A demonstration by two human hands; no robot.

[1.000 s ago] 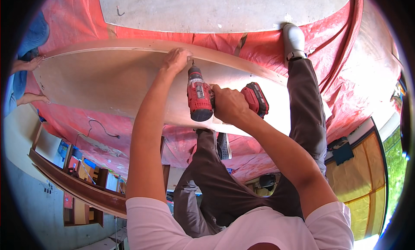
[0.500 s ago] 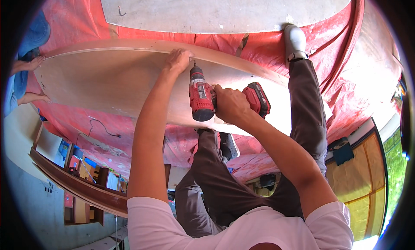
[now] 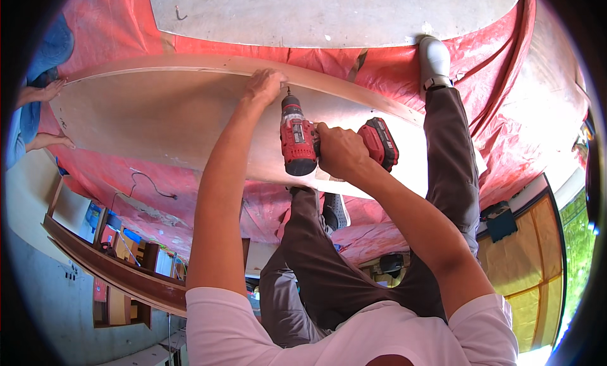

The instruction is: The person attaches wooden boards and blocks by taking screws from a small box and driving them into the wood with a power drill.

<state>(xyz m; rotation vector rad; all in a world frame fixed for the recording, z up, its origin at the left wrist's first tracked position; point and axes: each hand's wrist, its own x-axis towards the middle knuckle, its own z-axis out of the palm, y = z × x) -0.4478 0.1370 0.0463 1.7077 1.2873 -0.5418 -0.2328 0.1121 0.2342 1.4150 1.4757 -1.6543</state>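
A red and black cordless drill (image 3: 298, 141) is gripped in my right hand (image 3: 343, 152), its bit pointing at the far edge strip. My left hand (image 3: 264, 86) rests on the wooden edge strip (image 3: 363, 95) just left of the bit tip. Its fingers are pinched together; anything between them is too small to make out. The strip stands along the curved far edge of a wide plywood panel (image 3: 158, 113), which lies under both my forearms. Whether the bit touches the strip I cannot tell.
Another person's hand (image 3: 54, 90) touches the panel's left end, with a second hand below it. Red sheeting (image 3: 392, 62) covers the floor. A large pale panel (image 3: 329, 15) lies at the far side. My grey shoe (image 3: 434, 59) stands right of the strip.
The drill and my right hand have shifted slightly right. My left hand has edged a little to the right and stays on the strip near the bit.
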